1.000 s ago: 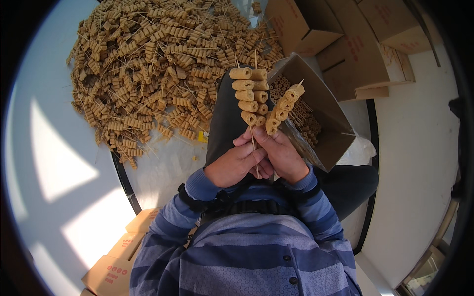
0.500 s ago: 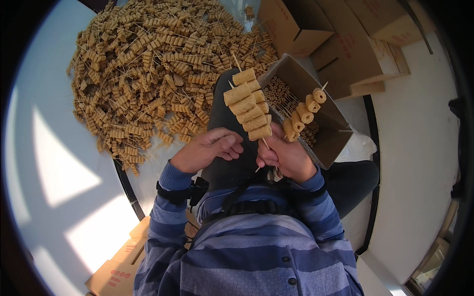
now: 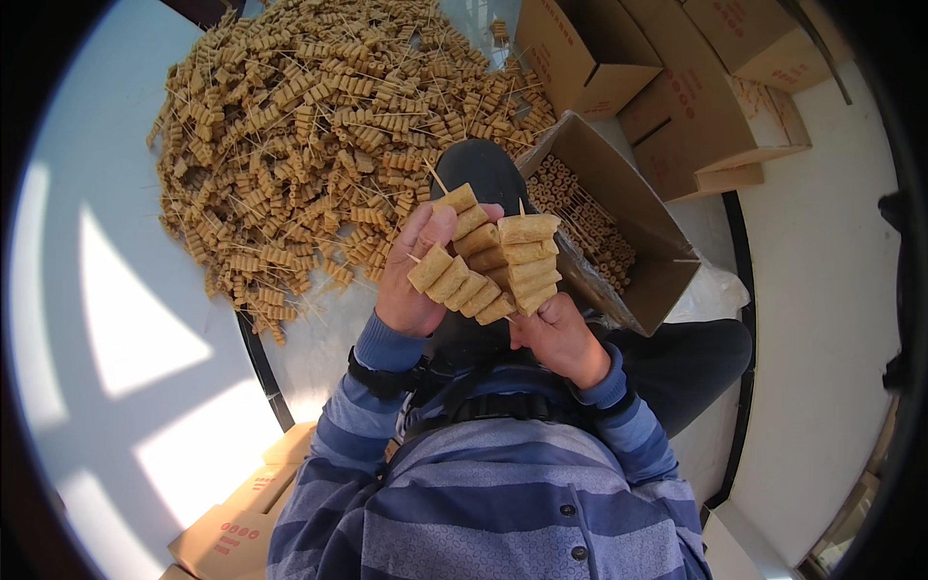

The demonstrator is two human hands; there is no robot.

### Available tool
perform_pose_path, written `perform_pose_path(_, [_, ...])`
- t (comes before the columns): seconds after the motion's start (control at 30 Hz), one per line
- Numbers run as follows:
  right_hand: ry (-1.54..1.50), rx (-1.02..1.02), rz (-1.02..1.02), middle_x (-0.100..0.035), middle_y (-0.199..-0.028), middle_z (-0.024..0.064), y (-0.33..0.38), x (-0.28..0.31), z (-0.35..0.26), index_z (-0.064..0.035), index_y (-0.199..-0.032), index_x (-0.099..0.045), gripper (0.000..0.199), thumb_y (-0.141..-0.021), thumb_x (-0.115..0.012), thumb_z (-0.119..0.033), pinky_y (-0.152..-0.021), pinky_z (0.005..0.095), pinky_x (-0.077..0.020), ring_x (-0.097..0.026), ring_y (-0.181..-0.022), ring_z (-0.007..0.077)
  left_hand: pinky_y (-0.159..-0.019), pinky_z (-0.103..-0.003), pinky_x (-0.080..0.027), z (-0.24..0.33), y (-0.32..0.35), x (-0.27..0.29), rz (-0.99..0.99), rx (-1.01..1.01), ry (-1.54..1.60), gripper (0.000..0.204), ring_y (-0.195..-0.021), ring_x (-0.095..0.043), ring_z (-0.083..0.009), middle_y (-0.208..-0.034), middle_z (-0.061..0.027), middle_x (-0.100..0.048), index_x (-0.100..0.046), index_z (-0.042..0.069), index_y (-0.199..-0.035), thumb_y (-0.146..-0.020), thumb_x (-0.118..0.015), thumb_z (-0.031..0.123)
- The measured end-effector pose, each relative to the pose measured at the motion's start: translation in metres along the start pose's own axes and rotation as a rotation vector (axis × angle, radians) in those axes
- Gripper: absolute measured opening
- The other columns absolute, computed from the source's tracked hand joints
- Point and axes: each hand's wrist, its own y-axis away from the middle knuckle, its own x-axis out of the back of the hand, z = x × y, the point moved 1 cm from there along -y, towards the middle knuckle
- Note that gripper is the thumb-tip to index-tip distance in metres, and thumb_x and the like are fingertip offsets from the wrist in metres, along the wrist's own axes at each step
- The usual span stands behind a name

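Observation:
In front of my lap I hold a small fan of wooden skewers threaded with tan, hollow rolls [image 3: 531,253]. My right hand [image 3: 565,340] grips them low, at the stick ends, its fingers partly hidden under the rolls. Around the left side of the bunch curves my left hand [image 3: 404,282], thumb up against the rolls and fingers behind them. One skewer points up and left, another lies lower across the left palm, and one stands nearly upright on the right. Just right of the bunch is an open cardboard box [image 3: 667,280], with similar skewers packed roll-ends up along its left side.
A large heap of loose skewers [image 3: 319,145] covers the floor ahead and left. More cardboard boxes [image 3: 590,58] stand at the far right, and others [image 3: 242,512] lie at the lower left. My bent knee [image 3: 474,164] rises between heap and box.
My left hand has come in from the left and now touches the skewers. The bunch has turned and drawn together; the skewer that leaned over the box is now over my lap.

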Motion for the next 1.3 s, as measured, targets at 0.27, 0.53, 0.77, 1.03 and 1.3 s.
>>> perform_pose_path(0.27, [0.069,0.068,0.026,-0.061,-0.063,0.0055,0.004,-0.007,-0.005,0.0005,-0.09,-0.064,0.025,-0.099,-0.049,-0.016,-0.056,0.0289,-0.0514,-0.061,-0.056,0.0144,-0.09,-0.04,-0.057,-0.004,-0.004,-0.001,0.074,-0.051,0.111,0.042,-0.103,-0.066,-0.0254,-0.117,-0.0162,-0.064,-0.051,0.004,-0.129,-0.104,-0.051,0.038])
perform_pose_path(0.53, [0.034,0.016,0.003,-0.061,-0.062,0.0057,0.005,-0.011,-0.005,0.0021,-0.089,-0.064,0.028,-0.101,-0.048,-0.018,-0.056,0.0288,-0.0511,-0.062,-0.056,0.015,-0.084,-0.04,-0.059,-0.007,-0.003,0.001,0.182,0.042,0.162,0.049,-0.098,-0.068,-0.0272,-0.111,-0.0162,-0.064,-0.044,0.007,-0.13,-0.103,-0.049,0.047])
perform_pose_path(0.77, [-0.014,0.007,0.023,-0.062,-0.062,0.0059,0.004,-0.01,-0.005,0.0026,-0.082,-0.063,0.032,-0.1,-0.048,-0.018,-0.057,0.0287,-0.0502,-0.061,-0.056,0.0147,-0.091,-0.04,-0.056,-0.003,-0.002,-0.002,0.041,0.035,0.09,0.047,-0.104,-0.066,-0.0254,-0.117,-0.0142,-0.064,-0.049,0.005,-0.128,-0.103,-0.051,0.045])
perform_pose_path(1.03, [0.006,0.012,0.028,-0.061,-0.062,0.0057,0.004,-0.01,-0.004,0.0022,-0.084,-0.063,0.029,-0.1,-0.048,-0.017,-0.056,0.0288,-0.0499,-0.061,-0.056,0.0142,-0.09,-0.035,-0.055,-0.013,0.004,0.007,0.049,0.117,0.06,0.041,-0.102,-0.065,-0.0199,-0.115,-0.011,-0.064,-0.059,0.003,-0.118,-0.101,-0.058,0.04])
perform_pose_path(1.3, [0.023,0.015,0.031,-0.06,-0.063,0.0049,0.006,-0.012,-0.002,0.0014,-0.087,-0.062,0.029,-0.102,-0.047,-0.018,-0.055,0.0287,-0.049,-0.06,-0.056,0.0135,-0.087,-0.033,-0.056,-0.013,0.006,0.008,0.077,0.12,0.145,0.041,-0.098,-0.065,-0.0162,-0.112,-0.0086,-0.065,-0.058,0.002,-0.123,-0.099,-0.063,0.034])
